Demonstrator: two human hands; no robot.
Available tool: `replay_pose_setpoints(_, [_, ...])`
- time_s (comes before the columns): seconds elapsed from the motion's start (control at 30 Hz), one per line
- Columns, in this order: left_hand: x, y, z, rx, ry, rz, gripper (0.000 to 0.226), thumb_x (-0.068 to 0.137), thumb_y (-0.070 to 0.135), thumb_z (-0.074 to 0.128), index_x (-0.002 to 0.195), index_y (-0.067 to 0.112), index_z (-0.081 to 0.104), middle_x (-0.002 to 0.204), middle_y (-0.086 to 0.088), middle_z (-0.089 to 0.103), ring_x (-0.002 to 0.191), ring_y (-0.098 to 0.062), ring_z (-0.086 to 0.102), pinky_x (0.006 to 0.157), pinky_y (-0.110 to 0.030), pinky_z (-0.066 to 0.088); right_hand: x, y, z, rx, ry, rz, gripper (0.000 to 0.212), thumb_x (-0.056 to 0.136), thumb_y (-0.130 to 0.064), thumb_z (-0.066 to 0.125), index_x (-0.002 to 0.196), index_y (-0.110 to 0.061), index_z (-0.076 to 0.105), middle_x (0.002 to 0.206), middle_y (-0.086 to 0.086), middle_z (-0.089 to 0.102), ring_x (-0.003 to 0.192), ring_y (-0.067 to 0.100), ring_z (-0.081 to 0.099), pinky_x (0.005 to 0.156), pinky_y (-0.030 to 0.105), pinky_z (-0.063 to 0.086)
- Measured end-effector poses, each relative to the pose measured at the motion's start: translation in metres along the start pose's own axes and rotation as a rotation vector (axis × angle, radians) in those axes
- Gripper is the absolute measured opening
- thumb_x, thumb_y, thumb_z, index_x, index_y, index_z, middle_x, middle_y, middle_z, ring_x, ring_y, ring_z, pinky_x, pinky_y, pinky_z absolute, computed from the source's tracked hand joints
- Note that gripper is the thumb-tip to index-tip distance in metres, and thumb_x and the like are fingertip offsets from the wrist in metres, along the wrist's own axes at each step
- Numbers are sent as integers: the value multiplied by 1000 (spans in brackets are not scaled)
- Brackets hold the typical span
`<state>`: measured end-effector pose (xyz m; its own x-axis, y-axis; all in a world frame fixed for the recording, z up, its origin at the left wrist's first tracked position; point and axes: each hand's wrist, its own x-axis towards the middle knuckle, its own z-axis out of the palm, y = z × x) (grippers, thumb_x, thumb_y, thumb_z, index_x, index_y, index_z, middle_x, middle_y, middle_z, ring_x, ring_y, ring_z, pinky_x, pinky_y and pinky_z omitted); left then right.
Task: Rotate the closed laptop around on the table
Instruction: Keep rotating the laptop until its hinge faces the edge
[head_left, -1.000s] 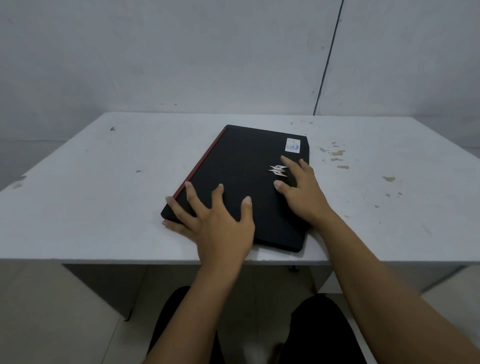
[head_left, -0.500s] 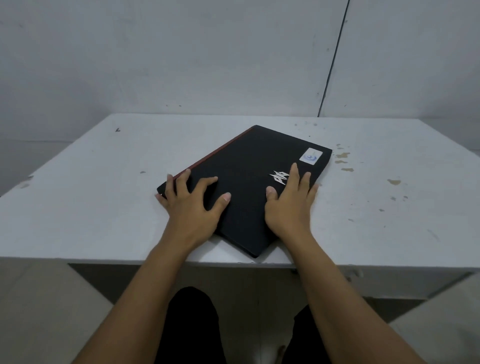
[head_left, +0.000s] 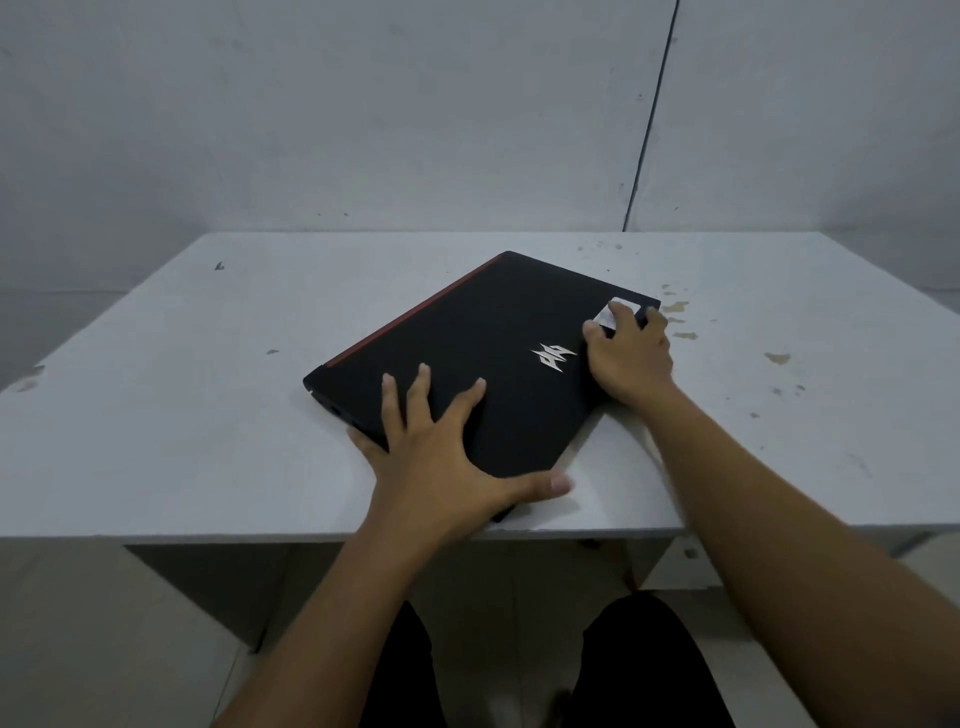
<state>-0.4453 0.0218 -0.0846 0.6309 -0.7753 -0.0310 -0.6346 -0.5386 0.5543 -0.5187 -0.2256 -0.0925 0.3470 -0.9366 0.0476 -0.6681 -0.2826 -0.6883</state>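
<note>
A closed black laptop (head_left: 493, 343) with a red strip along its far-left edge and a silver logo lies flat and skewed on the white table (head_left: 156, 415), one corner near the front edge. My left hand (head_left: 441, 462) is spread over its near corner, fingers on the lid, thumb stretched along the front-right edge. My right hand (head_left: 631, 353) grips the right corner, fingers curled over a white sticker and the laptop's edge.
The table's front edge (head_left: 260, 538) runs just below the laptop's near corner. Brown stains (head_left: 675, 312) mark the surface to the right. A grey wall stands behind, with a dark cable (head_left: 649, 114) running down it. My knees show under the table.
The laptop has turned further clockwise. My right hand shifted from the lid's middle to the sticker corner, and my left hand slid from the left corner to the near corner.
</note>
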Motion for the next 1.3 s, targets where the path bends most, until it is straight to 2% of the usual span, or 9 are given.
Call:
replay_pose_setpoints(0.27, [2,-8,6,108,54,71,121,51,90,61,157,52,17,171,6,-11,151,-22,-33,115,-71,-10,54,9,-23,-159,-150,-49,75,87,-72,45,154,-39,36,166,13,17,153,30,15,121,50,16])
replay_pose_setpoints(0.4, [3,-14,2,58,55,98,120,49,87,65,156,52,24,171,8,-6,152,-18,-30,117,-68,-10,52,11,-23,-172,-107,-65,74,89,-71,47,153,-37,39,158,15,30,146,36,27,115,48,24])
replay_pose_setpoints(0.57, [14,-38,-22,46,-17,178,117,45,84,71,151,58,31,170,14,1,153,-10,-23,120,-63,-8,31,18,-17,-138,-16,-26,75,88,-70,45,153,-32,39,157,17,27,146,37,22,117,47,21])
replay_pose_setpoints(0.8, [35,-85,-66,79,-211,323,113,50,78,82,147,67,26,166,29,-1,152,-1,-19,123,-54,9,-25,22,-5,-186,111,67,81,89,-70,36,157,-26,29,159,24,18,148,42,11,120,52,12])
replay_pose_setpoints(0.97, [32,-100,-79,36,-259,309,108,54,66,86,144,73,27,166,30,-4,152,2,-19,123,-48,10,-57,31,-17,-228,96,34,96,80,-86,38,157,-29,30,146,20,29,142,41,20,117,52,19])
replay_pose_setpoints(1.03, [19,-98,-75,-31,-206,235,105,52,66,85,140,76,28,167,25,-8,153,-2,-17,124,-51,15,-56,35,-31,-219,54,-8,99,72,-91,46,151,-31,38,137,15,34,135,38,31,113,50,25])
replay_pose_setpoints(1.13, [-10,-82,-56,-193,38,31,119,43,88,77,148,67,25,170,12,-10,158,-22,0,122,-55,20,-37,34,-52,-88,-80,-46,100,55,-92,64,136,-35,49,134,5,34,128,32,47,110,46,36])
replay_pose_setpoints(1.2, [-22,-66,-36,-233,199,-134,121,49,99,61,155,55,23,172,-5,2,157,-33,6,123,-57,15,-27,32,-58,-46,-134,-110,102,51,-92,68,137,-40,54,145,-4,38,133,22,49,108,39,39])
replay_pose_setpoints(1.3, [-24,-58,-12,-65,398,-129,98,76,95,29,156,39,37,161,-19,35,152,-36,24,124,-53,9,-24,27,-56,-72,-129,-195,92,59,-89,66,138,-43,58,146,-15,52,134,14,49,97,31,36])
